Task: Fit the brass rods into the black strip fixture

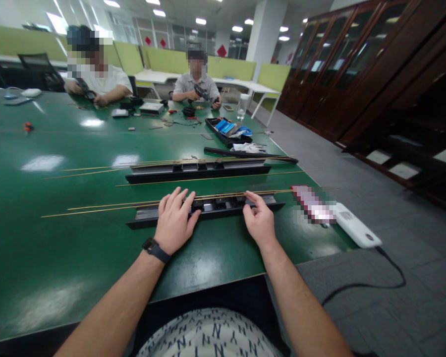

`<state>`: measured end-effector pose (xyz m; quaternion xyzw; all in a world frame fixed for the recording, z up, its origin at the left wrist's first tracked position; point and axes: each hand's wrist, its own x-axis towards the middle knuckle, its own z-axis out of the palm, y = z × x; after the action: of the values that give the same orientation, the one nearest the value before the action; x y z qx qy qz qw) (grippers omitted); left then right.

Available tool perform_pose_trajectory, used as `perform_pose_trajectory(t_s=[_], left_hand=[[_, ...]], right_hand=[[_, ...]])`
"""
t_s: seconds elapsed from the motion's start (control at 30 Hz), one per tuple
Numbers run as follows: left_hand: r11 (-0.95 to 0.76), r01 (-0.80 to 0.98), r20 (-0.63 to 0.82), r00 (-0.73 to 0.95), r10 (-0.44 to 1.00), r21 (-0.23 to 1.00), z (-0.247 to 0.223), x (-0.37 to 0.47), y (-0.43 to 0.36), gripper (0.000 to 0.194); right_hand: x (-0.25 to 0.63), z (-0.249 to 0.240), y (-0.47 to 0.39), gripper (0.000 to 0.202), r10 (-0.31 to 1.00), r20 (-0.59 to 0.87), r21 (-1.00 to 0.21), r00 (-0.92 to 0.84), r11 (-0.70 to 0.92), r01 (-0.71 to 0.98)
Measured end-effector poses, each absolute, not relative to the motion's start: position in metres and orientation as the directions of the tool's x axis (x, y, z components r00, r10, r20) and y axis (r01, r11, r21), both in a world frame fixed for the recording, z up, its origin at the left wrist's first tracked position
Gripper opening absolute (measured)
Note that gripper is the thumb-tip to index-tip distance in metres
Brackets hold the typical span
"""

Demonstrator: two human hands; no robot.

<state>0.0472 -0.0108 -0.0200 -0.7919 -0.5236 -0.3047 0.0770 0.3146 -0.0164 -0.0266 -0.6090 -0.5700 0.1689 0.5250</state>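
A long black rail with a grey channel (143, 214) lies across the green table in front of me. Several thin brass-coloured rods (104, 206) run along its top and stick out past both ends. My left hand (177, 218) rests over the rail's left half, fingers spread across the rods and thumb apart. On the right half, my right hand (259, 218) touches the rods with its index fingertip; the thumb sits apart below, the other fingers curled. Between the hands, dark fittings (220, 202) show inside the channel. Whatever lies under my left palm is hidden.
Behind is a second black rail (200, 174) with rods on it; a single rod (208, 178) lies between the rails. A red-edged phone (310, 202) and a white power bank (358, 225) with a cable lie right. Farther back are a black tray (228, 133) and two seated people.
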Motion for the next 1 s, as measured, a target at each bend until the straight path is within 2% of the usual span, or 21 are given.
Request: perform_pose_trajectory(t_s=[0.67, 1.0], left_hand=[[-0.441, 0.872, 0.565, 0.259, 0.783, 0.211, -0.0203, 0.0472, -0.0109, 0.053], [-0.428, 0.886, 0.571, 0.260, 0.779, 0.180, -0.0213, 0.0474, -0.0113, 0.052]], right_hand=[[0.3141, -0.0258, -0.0164, 0.048, 0.873, 0.392, -0.838, 0.289, 0.209, 0.504], [0.3137, -0.0218, -0.0189, 0.047, 0.883, 0.371, -0.836, 0.288, 0.182, 0.518]])
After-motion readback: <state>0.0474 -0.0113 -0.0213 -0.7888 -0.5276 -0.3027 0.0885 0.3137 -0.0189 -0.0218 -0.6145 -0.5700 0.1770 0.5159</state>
